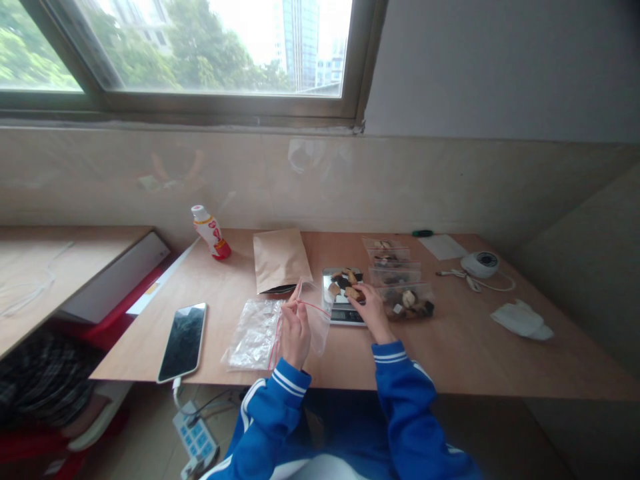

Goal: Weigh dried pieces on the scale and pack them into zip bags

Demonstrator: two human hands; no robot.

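My left hand (295,330) is closed on the rim of a clear zip bag (314,313) with a red seal line, holding it up just left of a small digital scale (343,313). Brown food pieces (347,283) lie piled on the scale. My right hand (369,308) rests at the scale's near right corner, fingers pinched on the pieces. A stack of empty clear zip bags (254,333) lies flat beside my left hand.
Filled clear bags (400,283) lie right of the scale. A brown paper pouch (280,259), a small bottle (211,232), a phone (184,340), a white round device with cable (480,264), a tissue (521,319) and a paper sheet (443,247) sit on the wooden table (475,360).
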